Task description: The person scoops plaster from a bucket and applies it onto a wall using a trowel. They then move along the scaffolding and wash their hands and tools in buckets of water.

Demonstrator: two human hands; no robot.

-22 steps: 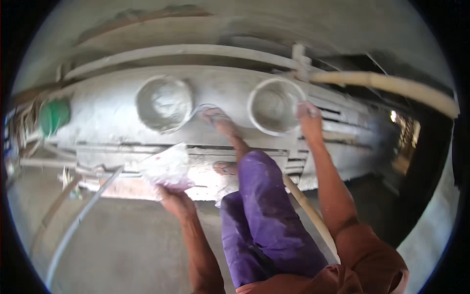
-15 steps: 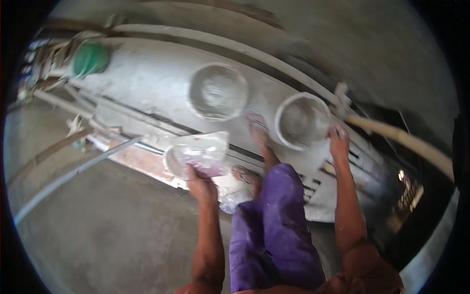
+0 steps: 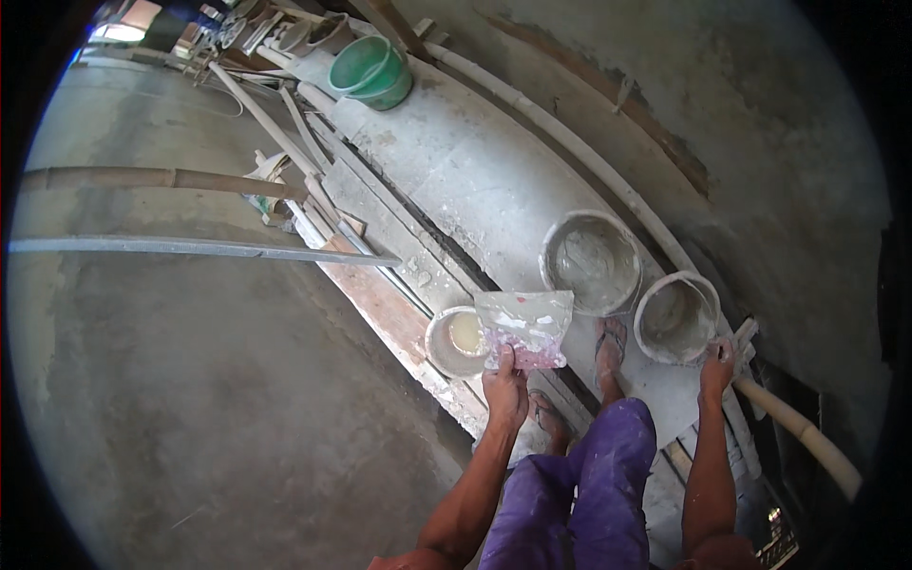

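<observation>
My left hand (image 3: 506,394) grips the lower edge of a flat, roughly rectangular plaster scraper (image 3: 525,323), its thumb on the face. White and pinkish smears cover the sheet. Partly behind it stands a small tub (image 3: 439,353) with cloudy yellowish liquid. On the right, my right hand (image 3: 720,359) is closed at the near right rim of a round bucket (image 3: 673,318), whose inside is coated with grey residue. Beside that bucket, a wider basin (image 3: 591,261) contains wet grey mix. My feet in flip-flops are on the planks near these containers.
The plank platform (image 3: 475,180) runs toward the far left, where a green bucket (image 3: 370,74) stands. Bamboo poles (image 3: 798,423) border its right side. A grey metal bar (image 3: 190,247) and a bamboo pole (image 3: 161,179) extend over the left. A rough grey wall (image 3: 760,123) rises right.
My view has turned, so the platform and containers appear farther right and more slanted. The bucket by my right hand is now closer to the wide basin. The scraper stays in my left hand.
</observation>
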